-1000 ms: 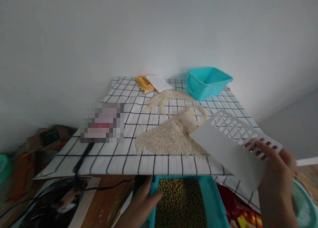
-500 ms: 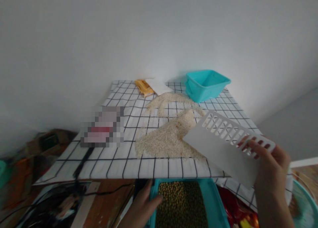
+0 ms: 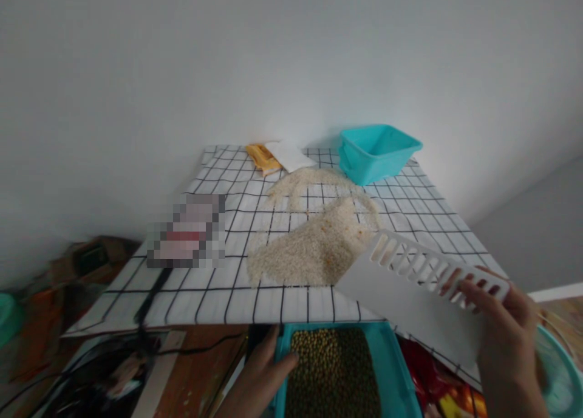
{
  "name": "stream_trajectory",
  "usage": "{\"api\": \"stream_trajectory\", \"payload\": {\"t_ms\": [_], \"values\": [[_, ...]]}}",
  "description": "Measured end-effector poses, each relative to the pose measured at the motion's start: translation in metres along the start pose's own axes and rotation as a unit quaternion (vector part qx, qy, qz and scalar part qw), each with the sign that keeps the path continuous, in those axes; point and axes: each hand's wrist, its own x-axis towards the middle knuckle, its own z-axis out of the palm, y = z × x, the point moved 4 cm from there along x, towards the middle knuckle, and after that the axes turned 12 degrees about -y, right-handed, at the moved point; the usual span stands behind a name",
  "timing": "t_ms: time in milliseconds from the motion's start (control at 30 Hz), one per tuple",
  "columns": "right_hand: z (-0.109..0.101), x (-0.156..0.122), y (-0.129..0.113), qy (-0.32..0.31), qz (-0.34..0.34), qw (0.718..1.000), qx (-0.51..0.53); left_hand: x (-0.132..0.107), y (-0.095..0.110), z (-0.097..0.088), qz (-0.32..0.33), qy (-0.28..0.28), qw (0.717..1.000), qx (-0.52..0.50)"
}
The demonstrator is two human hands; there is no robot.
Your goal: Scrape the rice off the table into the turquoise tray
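Observation:
A flat white plastic board with a row of slots along its top side is gripped by my right hand, whose fingers reach over the slotted part. Its left corner hangs close to the front right of a pile of pale grain on the checked cloth. My left hand is closed on the left rim of a turquoise tub, thumb over the edge. Small round greenish-brown beans fill much of that tub, which sits below the table's front edge.
A second turquoise tub stands at the back right of the checked table. A yellow packet and a white sheet lie at the back. At left is a blurred-out device with a black cable. A bowl is lower right.
My right hand has moved the white board down and slightly right, uncovering more of the grain's right side. My left hand keeps its hold on the tub.

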Motion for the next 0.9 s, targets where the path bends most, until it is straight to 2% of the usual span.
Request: {"api": "stream_trajectory", "payload": {"t_ms": [133, 233, 333, 467, 567, 900], "values": [[-0.007, -0.003, 0.002, 0.024, 0.010, 1.000, -0.005, -0.001, 0.002, 0.001, 0.001, -0.012, 1.000, -0.002], [-0.004, 0.000, 0.002, 0.035, 0.005, 0.999, 0.000, -0.002, 0.003, 0.002, 0.001, -0.019, 1.000, -0.008], [0.006, 0.005, 0.000, 0.040, -0.009, 0.999, 0.018, -0.002, 0.005, 0.003, 0.011, -0.028, 1.000, -0.008], [0.026, 0.010, -0.006, -0.001, -0.025, 0.999, 0.019, -0.001, 0.005, 0.002, 0.006, -0.024, 1.000, -0.014], [0.033, 0.010, -0.010, -0.017, -0.042, 0.999, 0.026, -0.002, 0.005, 0.002, -0.006, -0.014, 1.000, -0.017], [0.015, 0.006, -0.005, 0.011, -0.044, 0.998, 0.041, -0.004, 0.008, 0.002, 0.019, -0.022, 0.999, -0.020]]}}
